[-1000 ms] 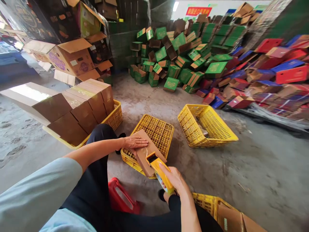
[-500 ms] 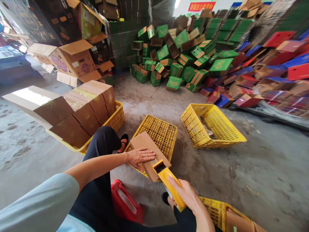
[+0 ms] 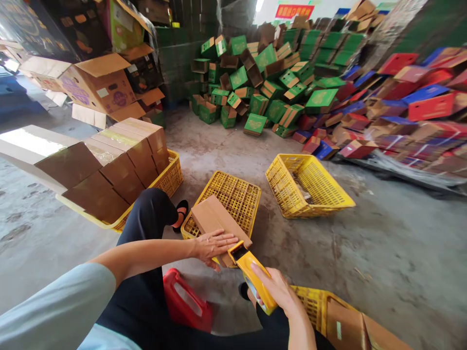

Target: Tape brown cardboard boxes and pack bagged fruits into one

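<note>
A brown cardboard box [image 3: 215, 216] lies at a slant on an upturned yellow plastic crate [image 3: 233, 194] in front of me. My left hand [image 3: 215, 247] rests flat on the near part of the box, its fingers stretched out towards the right. In my right hand [image 3: 273, 287] is a yellow tape dispenser [image 3: 257, 277], gripped round its body. The dispenser's head touches or sits just over the box's near right end, close to my left fingertips. A tape roll shows partly beneath my right fingers.
Several closed cardboard boxes [image 3: 124, 150] stand in a yellow crate [image 3: 175, 177] at left. Another yellow crate [image 3: 310, 189] sits at right, and one [image 3: 310, 304] with cardboard is near my right knee. A red jug [image 3: 186, 304] is between my legs. Green boxes [image 3: 255, 124] are heaped behind.
My left hand has slid along the box towards its near right end. The tape dispenser has drawn slightly back over that end, still in my right hand. The camera view has shifted a little.
</note>
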Available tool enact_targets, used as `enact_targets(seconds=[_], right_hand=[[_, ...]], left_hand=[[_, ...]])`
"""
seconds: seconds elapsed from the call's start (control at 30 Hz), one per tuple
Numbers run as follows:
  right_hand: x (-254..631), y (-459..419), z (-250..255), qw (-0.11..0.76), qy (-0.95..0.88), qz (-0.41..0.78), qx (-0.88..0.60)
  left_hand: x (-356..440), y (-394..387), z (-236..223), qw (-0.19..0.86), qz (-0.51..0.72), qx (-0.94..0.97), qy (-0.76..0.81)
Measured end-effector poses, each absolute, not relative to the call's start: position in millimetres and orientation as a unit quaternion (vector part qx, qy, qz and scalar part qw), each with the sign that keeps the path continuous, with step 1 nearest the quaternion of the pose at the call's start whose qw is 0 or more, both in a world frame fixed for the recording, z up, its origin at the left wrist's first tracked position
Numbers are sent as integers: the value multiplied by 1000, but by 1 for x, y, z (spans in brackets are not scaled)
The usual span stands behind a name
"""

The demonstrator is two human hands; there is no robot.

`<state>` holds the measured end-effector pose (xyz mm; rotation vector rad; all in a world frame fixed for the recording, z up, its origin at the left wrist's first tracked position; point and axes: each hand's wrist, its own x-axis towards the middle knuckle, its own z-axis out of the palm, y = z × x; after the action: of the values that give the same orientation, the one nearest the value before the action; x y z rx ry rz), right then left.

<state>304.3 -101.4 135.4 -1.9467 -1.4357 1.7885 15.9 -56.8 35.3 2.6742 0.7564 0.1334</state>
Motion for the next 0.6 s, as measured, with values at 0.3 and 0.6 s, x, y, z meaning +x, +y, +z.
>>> enact_targets(seconds=[0.3,0.6], right_hand=[[320,-106,127,62,-507,609,-606],[342,-127,135,60,-472,598,-645]], left_hand=[[22,-54,32,193,65,949,239],[24,-57,28,179,57,948,256]])
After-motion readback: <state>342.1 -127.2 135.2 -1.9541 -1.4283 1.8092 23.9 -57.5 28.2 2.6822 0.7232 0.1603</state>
